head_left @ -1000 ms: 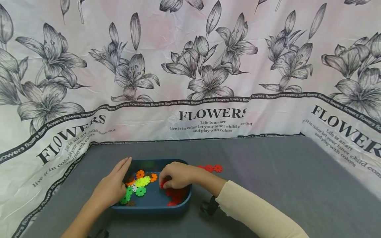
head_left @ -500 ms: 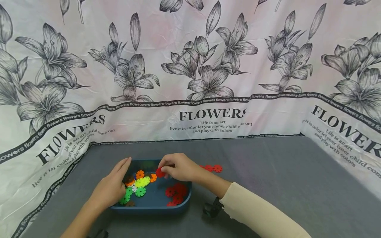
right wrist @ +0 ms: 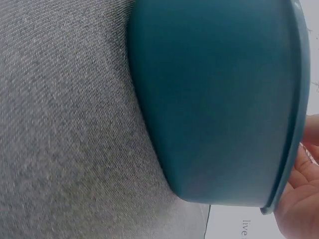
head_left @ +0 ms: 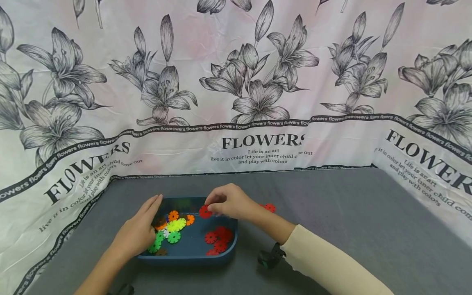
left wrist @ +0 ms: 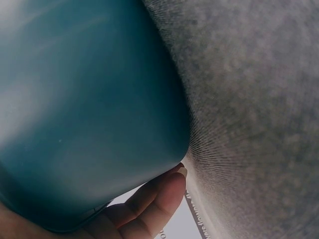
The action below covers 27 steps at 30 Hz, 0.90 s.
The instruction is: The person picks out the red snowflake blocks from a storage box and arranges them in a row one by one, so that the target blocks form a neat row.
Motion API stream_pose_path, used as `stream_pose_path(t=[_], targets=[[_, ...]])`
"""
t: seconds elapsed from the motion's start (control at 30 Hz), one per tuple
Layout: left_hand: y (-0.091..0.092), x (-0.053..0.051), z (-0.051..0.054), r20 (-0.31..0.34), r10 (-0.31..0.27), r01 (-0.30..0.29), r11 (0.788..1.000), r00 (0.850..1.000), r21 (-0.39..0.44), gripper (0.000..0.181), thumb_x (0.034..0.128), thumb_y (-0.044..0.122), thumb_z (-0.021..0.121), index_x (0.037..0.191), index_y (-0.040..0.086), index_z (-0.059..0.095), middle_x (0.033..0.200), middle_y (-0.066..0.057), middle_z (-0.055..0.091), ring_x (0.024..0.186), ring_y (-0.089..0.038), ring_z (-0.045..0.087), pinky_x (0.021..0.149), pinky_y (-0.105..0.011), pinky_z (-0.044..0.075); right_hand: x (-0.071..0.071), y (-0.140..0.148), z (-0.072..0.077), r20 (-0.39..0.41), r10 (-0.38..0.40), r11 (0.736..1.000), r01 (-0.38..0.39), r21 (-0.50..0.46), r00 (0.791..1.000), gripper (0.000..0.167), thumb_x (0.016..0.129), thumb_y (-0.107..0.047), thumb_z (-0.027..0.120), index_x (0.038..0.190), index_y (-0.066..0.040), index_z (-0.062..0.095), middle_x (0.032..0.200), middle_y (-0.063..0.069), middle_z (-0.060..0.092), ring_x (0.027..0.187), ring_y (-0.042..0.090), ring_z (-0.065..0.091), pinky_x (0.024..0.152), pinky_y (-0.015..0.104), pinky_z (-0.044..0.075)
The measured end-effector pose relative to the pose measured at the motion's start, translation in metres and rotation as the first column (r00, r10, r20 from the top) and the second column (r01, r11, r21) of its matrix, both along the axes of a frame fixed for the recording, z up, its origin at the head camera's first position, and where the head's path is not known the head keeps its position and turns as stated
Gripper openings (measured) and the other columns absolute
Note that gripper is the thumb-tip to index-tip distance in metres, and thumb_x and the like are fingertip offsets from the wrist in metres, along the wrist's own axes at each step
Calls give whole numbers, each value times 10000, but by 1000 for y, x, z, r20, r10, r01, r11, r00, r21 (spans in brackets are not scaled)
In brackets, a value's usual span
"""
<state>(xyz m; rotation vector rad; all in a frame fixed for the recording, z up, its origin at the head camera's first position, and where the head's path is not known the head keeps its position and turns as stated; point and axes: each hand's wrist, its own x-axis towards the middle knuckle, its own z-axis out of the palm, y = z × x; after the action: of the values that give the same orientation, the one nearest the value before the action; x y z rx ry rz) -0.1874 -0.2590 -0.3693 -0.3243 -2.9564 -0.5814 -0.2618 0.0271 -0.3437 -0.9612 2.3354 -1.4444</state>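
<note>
A blue plastic bin point(head_left: 184, 259) stands on the table, with notched plastic discs inside. My left hand point(head_left: 134, 233) holds its left side, the thumb at the rim; in the left wrist view, its fingers point(left wrist: 172, 191) touch the outer wall. Above the bin's far right part, my right hand point(head_left: 230, 201) pinches a red notched disc point(head_left: 205, 211) between thumb and fingers. Several red discs point(head_left: 221, 236) lie at the bin's right end. Green discs point(head_left: 174, 237), yellow discs point(head_left: 177, 224) and orange discs point(head_left: 173, 216) are gathered at the left.
Beyond my right wrist, red discs point(head_left: 270, 207) lie on the grey tabletop point(head_left: 332, 213), partly hidden by the arm. A flowered curtain point(head_left: 258, 82) hangs behind the table and along both sides. A dark wrist camera point(head_left: 271, 257) sits below my right forearm.
My right hand has lifted a red disc up from the pile at the bin's right end, then moved a little right with it. The left hand stays in place.
</note>
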Motion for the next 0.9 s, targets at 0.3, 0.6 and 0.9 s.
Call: stream_pose_path(t=[0.3, 0.6, 0.9], targets=[[0, 0, -1, 0, 7, -7, 1000, 1000, -3, 860, 792, -160, 464, 1595, 41, 233, 1601, -208, 229, 452, -124, 264, 435, -275, 252, -3, 11, 4, 116, 0, 993, 14, -118, 993, 114, 905, 10, 689, 1010, 28, 731, 882, 81, 736, 745, 235, 712, 758, 475, 574], [1, 0, 2, -5, 8, -8, 1000, 1000, -2, 859, 791, -163, 460, 1595, 41, 235, 1601, -209, 230, 453, -130, 262, 438, -277, 249, -6, 24, 6, 178, -41, 982, 73, -176, 983, 114, 879, 19, 708, 989, 40, 727, 849, 117, 726, 781, 281, 719, 744, 456, 581], [1, 0, 1, -7, 6, -6, 1000, 1000, -6, 857, 788, -165, 456, 1592, 38, 241, 1601, -207, 231, 457, -128, 263, 440, -275, 243, -7, 39, 2, 203, -69, 974, 109, -196, 977, 147, 881, 2, 707, 1022, 41, 719, 880, 143, 722, 795, 276, 715, 757, 456, 578]])
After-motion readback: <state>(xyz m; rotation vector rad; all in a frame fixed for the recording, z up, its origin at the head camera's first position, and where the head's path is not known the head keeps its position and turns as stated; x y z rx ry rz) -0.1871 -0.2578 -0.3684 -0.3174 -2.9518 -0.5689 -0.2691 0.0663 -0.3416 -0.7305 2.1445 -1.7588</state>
